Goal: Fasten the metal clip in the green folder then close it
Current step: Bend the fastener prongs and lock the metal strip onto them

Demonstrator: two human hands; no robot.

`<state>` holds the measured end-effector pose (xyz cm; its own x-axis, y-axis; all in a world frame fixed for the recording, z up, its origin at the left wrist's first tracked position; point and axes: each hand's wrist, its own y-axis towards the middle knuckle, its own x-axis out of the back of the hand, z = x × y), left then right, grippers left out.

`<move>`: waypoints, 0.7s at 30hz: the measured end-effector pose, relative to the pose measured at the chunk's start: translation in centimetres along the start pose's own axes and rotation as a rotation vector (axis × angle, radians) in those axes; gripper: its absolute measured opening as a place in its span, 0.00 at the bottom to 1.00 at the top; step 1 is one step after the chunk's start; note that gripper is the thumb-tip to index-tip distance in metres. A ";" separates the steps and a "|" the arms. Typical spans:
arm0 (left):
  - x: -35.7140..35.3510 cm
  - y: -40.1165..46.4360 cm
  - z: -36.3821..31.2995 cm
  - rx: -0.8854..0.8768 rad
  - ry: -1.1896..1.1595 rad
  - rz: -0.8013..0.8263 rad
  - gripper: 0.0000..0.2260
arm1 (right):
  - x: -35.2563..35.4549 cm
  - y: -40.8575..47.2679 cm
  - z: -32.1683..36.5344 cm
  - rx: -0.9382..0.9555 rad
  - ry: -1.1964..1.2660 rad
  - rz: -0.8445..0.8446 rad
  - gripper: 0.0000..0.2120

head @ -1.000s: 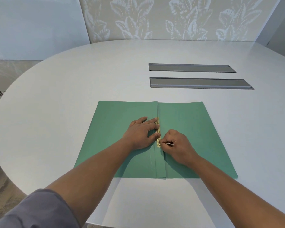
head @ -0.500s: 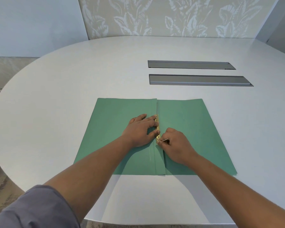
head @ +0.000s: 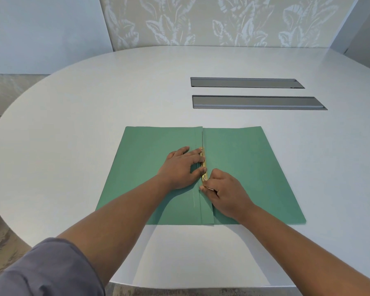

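The folder lay open and flat on the bench, the clip running along its spine between the two hands. Over the last second the thin metal prong pinched by the right hand had swung from pointing out to the right to lying close in against the near end of the clip, and the right hand had slid toward the spine with it. That reads as the prong being folded down, so the fastening looked nearly done while the closing had not begun.

The left hand lay flat, its fingers spread apart and pressing on the clip just beyond the right hand. The right fingers were clamped together on the prong.

Most of the clip sat hidden under the left fingertips; whether any slider or second prong was engaged could not be told. The prong itself was too thin to make out fully
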<state>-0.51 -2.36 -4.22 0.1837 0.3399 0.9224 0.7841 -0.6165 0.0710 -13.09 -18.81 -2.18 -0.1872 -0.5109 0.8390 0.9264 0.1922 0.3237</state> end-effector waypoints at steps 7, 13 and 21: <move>-0.1 0.1 0.1 0.000 0.012 0.007 0.23 | 0.8 -0.2 -1.1 0.020 0.083 0.027 0.09; -0.1 0.1 0.1 -0.004 0.009 0.002 0.24 | 0.7 -0.5 -1.2 0.055 0.093 0.034 0.07; 0.0 0.0 0.0 -0.015 0.022 0.008 0.24 | 0.8 -0.5 -1.0 0.061 0.123 0.082 0.06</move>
<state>-0.49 -2.33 -4.22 0.1767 0.3189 0.9312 0.7737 -0.6298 0.0689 -13.39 -20.15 -2.05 -0.0664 -0.5896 0.8050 0.9146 0.2865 0.2853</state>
